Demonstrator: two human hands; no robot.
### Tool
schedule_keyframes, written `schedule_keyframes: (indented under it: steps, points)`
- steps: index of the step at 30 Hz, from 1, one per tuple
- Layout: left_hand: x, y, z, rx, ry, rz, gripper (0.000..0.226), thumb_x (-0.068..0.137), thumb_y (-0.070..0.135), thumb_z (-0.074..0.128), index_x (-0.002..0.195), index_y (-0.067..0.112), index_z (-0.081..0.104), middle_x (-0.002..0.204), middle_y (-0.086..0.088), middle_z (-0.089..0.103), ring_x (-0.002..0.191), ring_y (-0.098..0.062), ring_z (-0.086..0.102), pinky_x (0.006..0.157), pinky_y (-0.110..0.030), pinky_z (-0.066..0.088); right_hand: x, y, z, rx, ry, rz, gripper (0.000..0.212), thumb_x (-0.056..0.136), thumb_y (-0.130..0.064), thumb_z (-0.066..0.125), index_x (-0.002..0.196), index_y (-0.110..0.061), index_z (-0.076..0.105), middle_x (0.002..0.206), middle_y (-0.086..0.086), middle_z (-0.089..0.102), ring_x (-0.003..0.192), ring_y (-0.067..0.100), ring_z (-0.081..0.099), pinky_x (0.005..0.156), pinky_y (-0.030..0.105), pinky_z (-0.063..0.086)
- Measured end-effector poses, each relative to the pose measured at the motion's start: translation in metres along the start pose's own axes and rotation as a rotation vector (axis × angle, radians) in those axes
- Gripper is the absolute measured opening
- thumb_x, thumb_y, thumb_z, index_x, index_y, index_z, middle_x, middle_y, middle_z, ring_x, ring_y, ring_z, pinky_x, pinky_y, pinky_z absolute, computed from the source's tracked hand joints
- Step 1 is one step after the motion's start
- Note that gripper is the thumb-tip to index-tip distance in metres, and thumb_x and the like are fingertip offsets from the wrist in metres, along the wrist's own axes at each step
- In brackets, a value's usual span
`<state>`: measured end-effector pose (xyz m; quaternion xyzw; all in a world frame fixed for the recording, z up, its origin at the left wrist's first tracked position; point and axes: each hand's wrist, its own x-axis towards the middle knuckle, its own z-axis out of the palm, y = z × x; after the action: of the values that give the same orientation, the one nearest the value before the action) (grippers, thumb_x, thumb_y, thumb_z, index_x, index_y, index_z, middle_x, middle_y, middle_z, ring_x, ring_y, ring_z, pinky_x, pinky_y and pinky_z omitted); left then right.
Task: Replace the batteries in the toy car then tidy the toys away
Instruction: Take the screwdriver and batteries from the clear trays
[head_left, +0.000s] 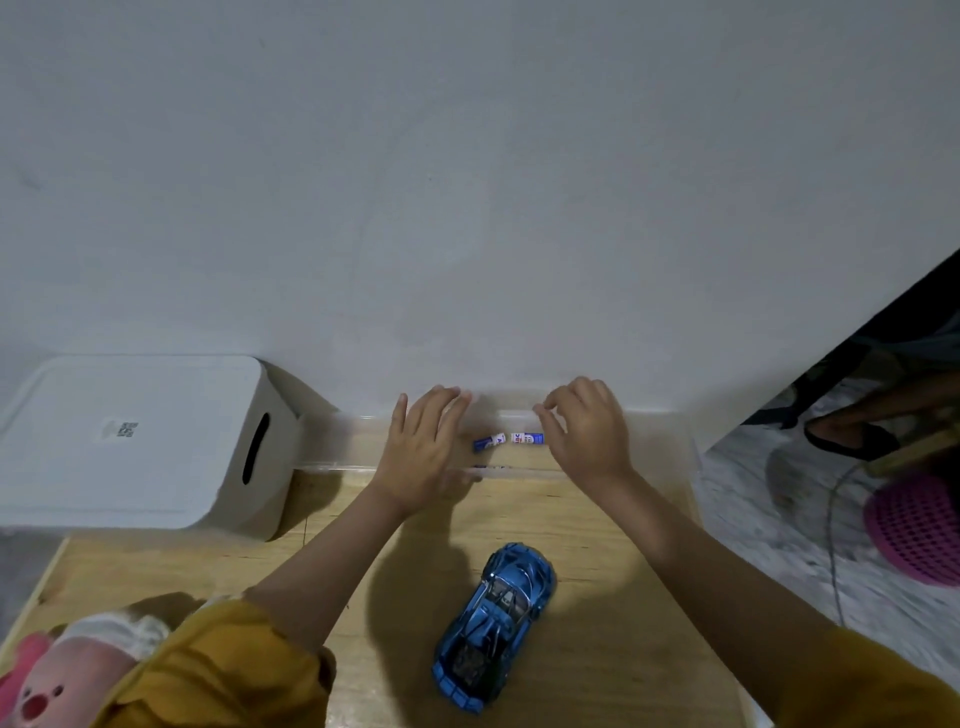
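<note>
A blue toy car (493, 629) sits upright on the wooden table, near its front edge. Two blue-and-white batteries (509, 440) lie end to end inside a clear plastic box (337, 447) against the wall. My left hand (423, 447) hovers over the box's left part, fingers spread, holding nothing. My right hand (587, 431) is over the box just right of the batteries, fingers curled and apart, with nothing in them. Both hands are beyond the car.
A white lidded storage bin (140, 441) stands at the left against the wall. A pink plush toy (47, 680) lies at the bottom left corner. To the right, off the table, are a pink mesh basket (914, 525) and a cable on the floor.
</note>
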<state>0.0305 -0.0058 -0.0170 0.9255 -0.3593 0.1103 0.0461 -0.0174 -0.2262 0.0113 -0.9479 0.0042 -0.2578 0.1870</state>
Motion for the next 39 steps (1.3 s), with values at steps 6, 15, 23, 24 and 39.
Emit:
schedule_keyframes:
  steps: [6,15,23,24,39]
  points:
    - [0.013,-0.019,0.0,0.018,-0.075,0.0,0.124,0.042,0.068,0.08,0.142,0.007,0.039,0.139,-0.012,0.049,0.131,-0.029,0.041,0.1,-0.062,0.035,-0.016,-0.01,0.039,0.064,-0.532,-0.121,0.041,0.089,-0.038,0.041,0.117,-0.015,0.061,0.112,0.005,0.061,0.104,0.023,0.053,0.089,0.033,0.044]
    - [0.017,-0.028,-0.003,0.016,-0.105,0.067,0.114,0.059,0.081,0.05,0.145,0.008,0.032,0.144,-0.01,0.036,0.136,-0.025,0.03,0.105,-0.06,0.029,-0.007,-0.015,0.055,-0.029,-0.704,-0.184,0.061,0.09,-0.053,0.017,0.129,-0.02,0.05,0.124,0.001,0.053,0.112,0.023,0.043,0.091,0.04,0.041]
    - [0.016,-0.031,0.001,0.011,-0.1,0.07,0.115,0.058,0.081,0.053,0.145,0.009,0.03,0.145,-0.009,0.032,0.136,-0.025,0.029,0.106,-0.06,0.024,-0.009,-0.013,0.061,0.014,-0.759,-0.156,0.05,0.091,-0.054,0.016,0.111,-0.027,0.053,0.108,-0.003,0.051,0.096,0.021,0.044,0.079,0.036,0.041]
    - [0.015,-0.031,0.001,0.011,-0.097,0.07,0.116,0.058,0.081,0.055,0.145,0.009,0.03,0.145,-0.009,0.032,0.136,-0.025,0.029,0.106,-0.06,0.025,-0.009,-0.013,0.06,0.029,-0.77,-0.145,0.046,0.092,-0.052,0.019,0.108,-0.026,0.053,0.106,-0.003,0.05,0.094,0.02,0.046,0.075,0.033,0.038]
    - [0.016,-0.028,0.0,-0.005,-0.07,0.049,0.124,0.049,0.074,0.073,0.144,0.009,0.027,0.143,-0.008,0.031,0.136,-0.025,0.03,0.105,-0.06,0.028,-0.004,-0.014,0.056,0.158,-0.881,0.03,0.023,0.096,-0.046,0.031,0.086,-0.027,0.04,0.088,-0.006,0.046,0.081,0.016,0.051,0.071,0.036,0.044]
